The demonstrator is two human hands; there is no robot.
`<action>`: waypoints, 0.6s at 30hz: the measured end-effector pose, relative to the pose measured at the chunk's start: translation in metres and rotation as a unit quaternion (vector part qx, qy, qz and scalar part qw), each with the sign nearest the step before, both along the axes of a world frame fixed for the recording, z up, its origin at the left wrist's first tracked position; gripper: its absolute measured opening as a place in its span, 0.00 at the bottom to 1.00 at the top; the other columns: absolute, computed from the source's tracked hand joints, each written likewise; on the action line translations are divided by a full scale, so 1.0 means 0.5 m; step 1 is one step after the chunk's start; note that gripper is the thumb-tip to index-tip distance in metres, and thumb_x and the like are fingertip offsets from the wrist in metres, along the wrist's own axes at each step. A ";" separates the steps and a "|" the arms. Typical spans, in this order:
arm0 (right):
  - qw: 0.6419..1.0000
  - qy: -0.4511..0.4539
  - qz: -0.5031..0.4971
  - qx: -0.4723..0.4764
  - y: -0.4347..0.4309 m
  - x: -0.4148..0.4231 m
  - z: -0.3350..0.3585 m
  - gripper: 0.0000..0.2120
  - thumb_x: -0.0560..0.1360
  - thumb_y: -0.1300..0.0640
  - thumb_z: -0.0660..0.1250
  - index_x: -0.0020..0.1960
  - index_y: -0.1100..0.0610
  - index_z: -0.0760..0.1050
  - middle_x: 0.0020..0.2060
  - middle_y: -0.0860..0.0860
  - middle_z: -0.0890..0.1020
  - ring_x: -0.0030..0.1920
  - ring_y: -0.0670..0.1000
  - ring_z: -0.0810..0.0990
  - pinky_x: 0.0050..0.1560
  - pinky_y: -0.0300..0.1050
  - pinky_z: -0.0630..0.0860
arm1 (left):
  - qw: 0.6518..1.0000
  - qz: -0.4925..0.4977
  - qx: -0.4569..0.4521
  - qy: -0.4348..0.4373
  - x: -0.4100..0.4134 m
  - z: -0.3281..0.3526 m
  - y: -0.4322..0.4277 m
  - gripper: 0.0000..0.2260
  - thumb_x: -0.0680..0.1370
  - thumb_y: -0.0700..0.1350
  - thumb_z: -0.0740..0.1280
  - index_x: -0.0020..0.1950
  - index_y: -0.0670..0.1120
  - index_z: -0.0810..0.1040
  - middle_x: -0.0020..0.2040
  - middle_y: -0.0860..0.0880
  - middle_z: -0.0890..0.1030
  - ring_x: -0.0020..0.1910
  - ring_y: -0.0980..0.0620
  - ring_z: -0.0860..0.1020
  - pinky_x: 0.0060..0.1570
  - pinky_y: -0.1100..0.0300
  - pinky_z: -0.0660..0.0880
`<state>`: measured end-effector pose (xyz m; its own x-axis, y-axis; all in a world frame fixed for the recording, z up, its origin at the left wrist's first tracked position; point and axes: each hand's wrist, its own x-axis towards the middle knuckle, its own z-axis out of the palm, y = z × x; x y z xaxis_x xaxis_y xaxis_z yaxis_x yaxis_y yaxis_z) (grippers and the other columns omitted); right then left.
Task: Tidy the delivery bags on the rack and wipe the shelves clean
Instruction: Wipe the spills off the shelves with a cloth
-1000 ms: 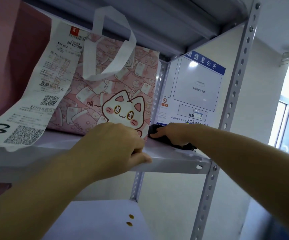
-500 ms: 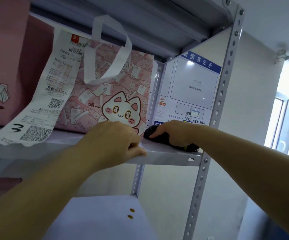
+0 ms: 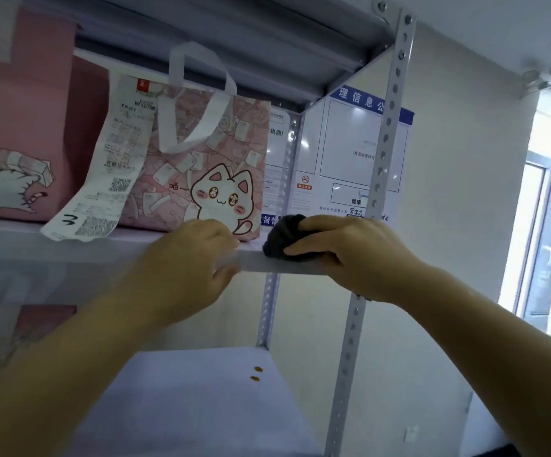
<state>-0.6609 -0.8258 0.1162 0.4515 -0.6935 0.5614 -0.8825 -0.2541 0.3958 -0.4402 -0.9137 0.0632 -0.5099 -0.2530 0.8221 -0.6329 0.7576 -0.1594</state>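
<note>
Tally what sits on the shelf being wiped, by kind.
On the shelf:
Delivery bags: 2, the cat-print bag and the pink bag left of it
Receipts: 1, the receipt hanging off the cat-print bag
Cloths: 1, the dark cloth in the right hand
Total: 4

Two bare hands are seen, the left hand (image 3: 188, 258) and the right hand (image 3: 350, 252); behind each, a forearm (image 3: 482, 324) is left uncovered to the frame edge.
</note>
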 end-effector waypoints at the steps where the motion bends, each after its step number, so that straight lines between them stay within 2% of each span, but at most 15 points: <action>1: 1.000 -0.007 0.017 -0.016 0.017 0.000 -0.012 0.17 0.75 0.60 0.65 0.60 0.43 0.77 0.60 0.42 0.77 0.50 0.51 0.80 0.43 0.45 0.76 | 0.999 -0.008 -0.033 0.013 0.006 -0.008 0.013 0.11 0.75 0.46 0.67 0.53 0.40 0.80 0.50 0.45 0.80 0.50 0.43 0.77 0.51 0.53 0.72; 3: 0.998 -0.033 0.042 -0.039 0.046 0.000 -0.042 0.19 0.73 0.63 0.65 0.58 0.44 0.79 0.60 0.44 0.78 0.49 0.53 0.81 0.44 0.51 0.78 | 0.997 -0.022 -0.062 0.040 0.014 -0.032 0.042 0.13 0.75 0.48 0.64 0.48 0.40 0.81 0.45 0.45 0.81 0.46 0.45 0.78 0.49 0.54 0.73; 4: 0.997 -0.042 0.053 -0.045 0.059 0.001 -0.061 0.20 0.73 0.64 0.64 0.58 0.45 0.79 0.61 0.45 0.78 0.50 0.54 0.81 0.44 0.52 0.79 | 0.996 -0.042 -0.046 0.059 0.013 -0.047 0.062 0.15 0.75 0.50 0.61 0.47 0.41 0.82 0.44 0.47 0.81 0.44 0.48 0.78 0.47 0.56 0.73; 6: 0.995 -0.045 0.078 -0.047 0.081 0.001 -0.109 0.20 0.71 0.66 0.65 0.57 0.47 0.80 0.60 0.48 0.79 0.50 0.57 0.81 0.43 0.53 0.79 | 0.990 -0.092 0.040 0.103 0.004 -0.088 0.103 0.16 0.75 0.55 0.58 0.44 0.47 0.82 0.39 0.55 0.81 0.40 0.60 0.77 0.42 0.67 0.72; 7: 0.994 -0.044 0.093 -0.043 0.090 0.001 -0.135 0.20 0.70 0.67 0.66 0.56 0.48 0.81 0.59 0.50 0.80 0.48 0.59 0.81 0.42 0.54 0.79 | 0.980 -0.109 0.109 0.126 -0.002 -0.111 0.122 0.16 0.74 0.58 0.57 0.42 0.52 0.80 0.36 0.57 0.80 0.38 0.61 0.77 0.38 0.71 0.70; 9: 0.991 -0.048 0.118 -0.025 0.103 0.000 -0.186 0.20 0.68 0.66 0.67 0.55 0.48 0.81 0.58 0.50 0.80 0.45 0.59 0.81 0.39 0.54 0.80 | 0.934 -0.143 0.273 0.179 -0.015 -0.156 0.151 0.17 0.73 0.64 0.56 0.42 0.55 0.79 0.37 0.58 0.81 0.39 0.61 0.78 0.36 0.69 0.71; 12: 0.986 -0.064 0.152 0.016 0.108 0.003 -0.268 0.19 0.69 0.66 0.68 0.56 0.50 0.80 0.59 0.50 0.80 0.43 0.56 0.80 0.38 0.50 0.80 | 0.832 -0.168 0.472 0.240 -0.035 -0.217 0.177 0.23 0.71 0.71 0.56 0.47 0.56 0.79 0.41 0.58 0.83 0.40 0.58 0.82 0.38 0.62 0.77; 13: 0.983 -0.076 0.162 0.031 0.108 0.005 -0.296 0.19 0.69 0.66 0.67 0.56 0.50 0.80 0.59 0.50 0.79 0.43 0.55 0.80 0.39 0.48 0.79 | 0.803 -0.166 0.513 0.255 -0.043 -0.237 0.182 0.22 0.70 0.68 0.59 0.48 0.54 0.80 0.41 0.56 0.84 0.40 0.56 0.83 0.39 0.59 0.79; 15: 0.977 -0.102 0.178 0.057 0.109 0.009 -0.355 0.19 0.68 0.67 0.65 0.55 0.51 0.80 0.58 0.49 0.80 0.43 0.54 0.79 0.39 0.46 0.78 | 0.761 -0.156 0.563 0.283 -0.057 -0.277 0.194 0.14 0.74 0.57 0.64 0.50 0.49 0.80 0.41 0.50 0.85 0.40 0.51 0.84 0.41 0.52 0.81; 16: 0.974 -0.118 0.182 0.069 0.110 0.011 -0.383 0.19 0.67 0.68 0.65 0.54 0.52 0.80 0.57 0.49 0.80 0.42 0.55 0.79 0.39 0.45 0.77 | 0.743 -0.151 0.581 0.295 -0.060 -0.296 0.200 0.10 0.75 0.51 0.66 0.51 0.47 0.80 0.41 0.49 0.85 0.41 0.50 0.84 0.41 0.51 0.82; 18: 0.965 -0.166 0.183 0.086 0.113 0.007 -0.429 0.19 0.65 0.69 0.65 0.52 0.54 0.80 0.56 0.49 0.81 0.43 0.56 0.80 0.40 0.43 0.76 | 0.709 -0.151 0.617 0.305 -0.057 -0.331 0.213 0.08 0.75 0.43 0.68 0.53 0.43 0.80 0.42 0.47 0.85 0.42 0.49 0.84 0.39 0.54 0.81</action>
<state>-0.6574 -0.7693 -0.0980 0.4987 -0.6173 0.6085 -0.7920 -0.6098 0.0305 -0.4687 -0.8071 -0.1021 -0.3387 -0.9270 0.1609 -0.0775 0.1979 0.9771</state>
